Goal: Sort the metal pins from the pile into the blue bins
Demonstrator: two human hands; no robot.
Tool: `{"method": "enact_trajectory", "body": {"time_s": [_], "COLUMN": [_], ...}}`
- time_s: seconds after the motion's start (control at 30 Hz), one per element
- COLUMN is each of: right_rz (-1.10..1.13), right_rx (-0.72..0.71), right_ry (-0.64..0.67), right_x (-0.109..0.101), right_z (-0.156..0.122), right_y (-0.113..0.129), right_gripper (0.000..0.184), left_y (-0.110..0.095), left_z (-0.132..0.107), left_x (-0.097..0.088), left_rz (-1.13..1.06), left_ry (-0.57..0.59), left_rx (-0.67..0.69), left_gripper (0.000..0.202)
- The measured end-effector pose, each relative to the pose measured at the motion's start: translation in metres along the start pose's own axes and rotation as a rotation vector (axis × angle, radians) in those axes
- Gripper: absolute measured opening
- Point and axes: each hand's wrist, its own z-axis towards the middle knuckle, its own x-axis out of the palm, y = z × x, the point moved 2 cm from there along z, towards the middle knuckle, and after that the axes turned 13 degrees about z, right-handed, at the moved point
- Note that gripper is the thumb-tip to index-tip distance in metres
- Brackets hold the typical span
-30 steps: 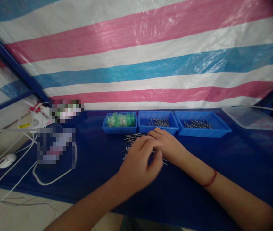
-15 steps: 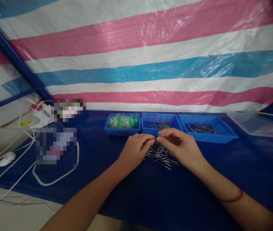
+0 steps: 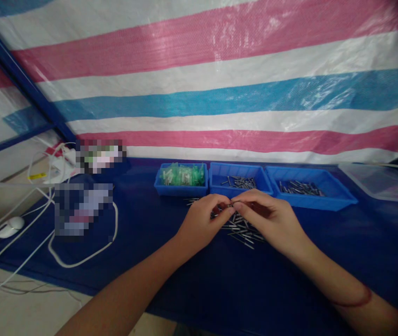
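Observation:
A loose heap of thin metal pins (image 3: 241, 230) lies on the blue table cover (image 3: 192, 275), just in front of three blue bins. My left hand (image 3: 202, 223) and my right hand (image 3: 267, 219) meet fingertip to fingertip above the heap. Both are pinched shut on one small pin held between them at about the middle. The left bin (image 3: 181, 178) holds green plastic parts. Metal pins fill the middle bin (image 3: 240, 180) and the right bin (image 3: 307, 189).
White cables (image 3: 80, 254) and a white mouse (image 3: 10, 225) lie at the left. A clear plastic tray (image 3: 383, 182) sits at the far right. A striped pink, white and blue tarp (image 3: 220, 84) hangs behind the table. Two blurred items lie at the left.
My hands rose from pressing on the pin heap and came together in a pinch above it. The view shifted slightly left, so the bins sit further right.

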Motion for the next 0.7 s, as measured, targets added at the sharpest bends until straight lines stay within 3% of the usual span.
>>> {"method": "enact_trajectory", "body": {"time_s": [0.23,0.33,0.4,0.57,0.7], "right_rz": [-0.113,-0.198,-0.261,-0.632,-1.023], "right_rx": [-0.042,-0.073,-0.086,-0.133,-0.146], "right_ry": [0.075,0.136,0.108,-0.249,-0.349], "right_x": [-0.002,-0.003,-0.010,-0.065,-0.110], "right_z": [0.000,0.001,0.004,0.015,0.020], "right_y": [0.001,0.002,0.003,0.000,-0.015], "right_gripper": [0.014,0.015,0.016,0.018,0.021], "left_y": [-0.001,-0.001,0.001,0.013,0.019], "left_z": [-0.001,-0.001,-0.001,-0.003,-0.005], "left_x": [-0.009,-0.011,-0.011,-0.007,-0.004], "left_rz": [-0.015,0.003,0.081,0.465,0.597], "left_ry": [-0.101,-0.096,-0.065,0.075,0.145], "left_rx": [0.014,0.028,0.027,0.049,0.083], "left_gripper": [0.013,0.016,0.020,0.029,0.025]}}
